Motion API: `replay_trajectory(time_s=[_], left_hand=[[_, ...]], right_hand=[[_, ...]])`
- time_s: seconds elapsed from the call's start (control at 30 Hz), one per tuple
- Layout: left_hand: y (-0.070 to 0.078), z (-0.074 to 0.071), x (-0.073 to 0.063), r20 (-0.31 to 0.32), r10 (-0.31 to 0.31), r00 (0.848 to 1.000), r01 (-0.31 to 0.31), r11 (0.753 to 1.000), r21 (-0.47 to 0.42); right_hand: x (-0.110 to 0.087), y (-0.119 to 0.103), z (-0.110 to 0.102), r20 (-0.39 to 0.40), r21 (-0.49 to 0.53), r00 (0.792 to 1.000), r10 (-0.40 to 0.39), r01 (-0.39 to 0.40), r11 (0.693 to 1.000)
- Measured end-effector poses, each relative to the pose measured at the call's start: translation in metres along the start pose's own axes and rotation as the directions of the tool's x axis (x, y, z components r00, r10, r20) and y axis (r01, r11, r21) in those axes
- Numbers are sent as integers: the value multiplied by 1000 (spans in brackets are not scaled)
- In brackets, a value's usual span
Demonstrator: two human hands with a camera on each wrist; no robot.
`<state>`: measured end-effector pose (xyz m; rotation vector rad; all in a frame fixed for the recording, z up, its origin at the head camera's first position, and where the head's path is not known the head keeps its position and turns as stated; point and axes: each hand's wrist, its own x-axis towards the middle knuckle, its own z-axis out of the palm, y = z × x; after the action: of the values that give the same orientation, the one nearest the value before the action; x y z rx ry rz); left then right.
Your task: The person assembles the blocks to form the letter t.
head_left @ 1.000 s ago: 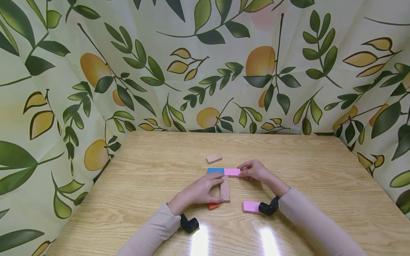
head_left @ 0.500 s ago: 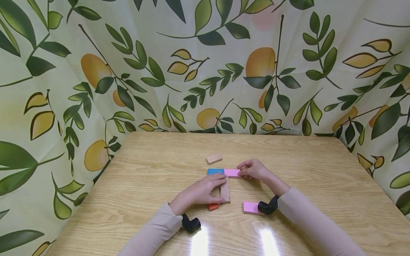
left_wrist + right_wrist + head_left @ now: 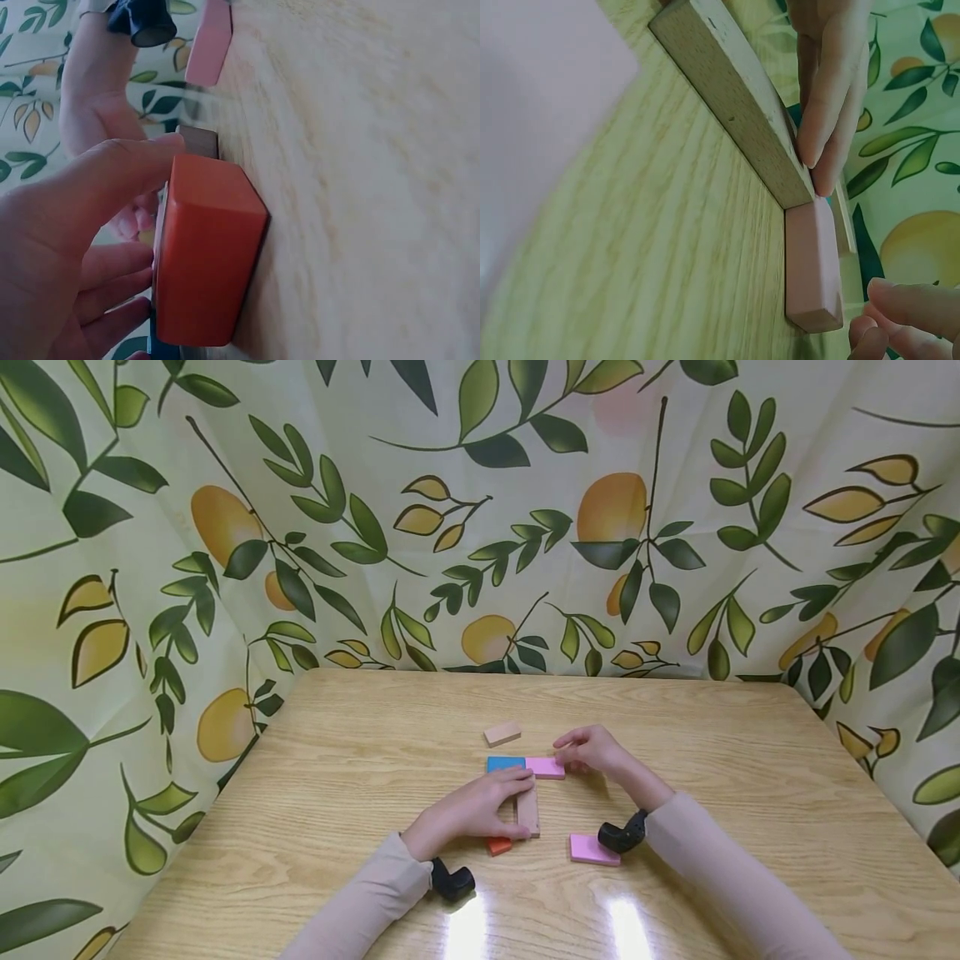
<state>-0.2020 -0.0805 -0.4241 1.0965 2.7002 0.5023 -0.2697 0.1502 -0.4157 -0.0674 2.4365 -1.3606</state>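
A plain wooden block (image 3: 528, 811) lies lengthwise under my left hand (image 3: 480, 808). Its straight fingertips (image 3: 821, 105) press the block's far end (image 3: 735, 97), and the thumb (image 3: 90, 199) lies by an orange block (image 3: 498, 845) (image 3: 206, 247) at the near end. A blue block (image 3: 505, 764) and a pink block (image 3: 545, 767) (image 3: 814, 262) lie end to end across the wooden block's far end. My right hand (image 3: 588, 748) hovers just right of that pink block with loosely curled fingers (image 3: 907, 307) and holds nothing.
A second pink block (image 3: 594, 850) (image 3: 210, 41) lies flat near my right wrist. A small plain block (image 3: 502, 733) sits beyond the blue one. The wooden table (image 3: 337, 793) is walled on three sides by a leaf-and-lemon print cloth (image 3: 480, 527).
My right hand has let go of the pink block's right end and drawn slightly up and back. The left hand and the blocks have stayed put.
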Motion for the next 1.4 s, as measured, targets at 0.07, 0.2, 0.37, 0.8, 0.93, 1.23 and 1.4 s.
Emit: replay_trajectory(time_s=[0.07, 0.2, 0.37, 0.8, 0.93, 1.23, 1.4], left_hand=[[0, -1, 1, 7, -5, 1000, 5, 1000, -11], [0, -1, 1, 11, -12, 1000, 12, 1000, -21], [-1, -1, 2, 5, -11, 1000, 11, 999, -36], [-2, -1, 0, -3, -35, 999, 35, 997, -62], [-2, -1, 0, -2, -44, 999, 44, 997, -67], [-1, -2, 1, 8, -44, 999, 44, 995, -94], [-1, -1, 2, 6, -36, 999, 36, 996, -82]], right_hand=[[2, -1, 0, -5, -4, 1000, -9, 9, 1000], [6, -2, 0, -5, -2, 999, -37, 37, 999], [10, -3, 0, 13, 14, 998, -58, 58, 998], [27, -11, 3, 38, -5, 999, -35, 35, 999], [31, -14, 4, 55, 9, 998, -25, 25, 1000], [39, -14, 8, 63, 15, 998, -20, 19, 1000], [43, -16, 10, 56, 20, 998, -32, 31, 999]])
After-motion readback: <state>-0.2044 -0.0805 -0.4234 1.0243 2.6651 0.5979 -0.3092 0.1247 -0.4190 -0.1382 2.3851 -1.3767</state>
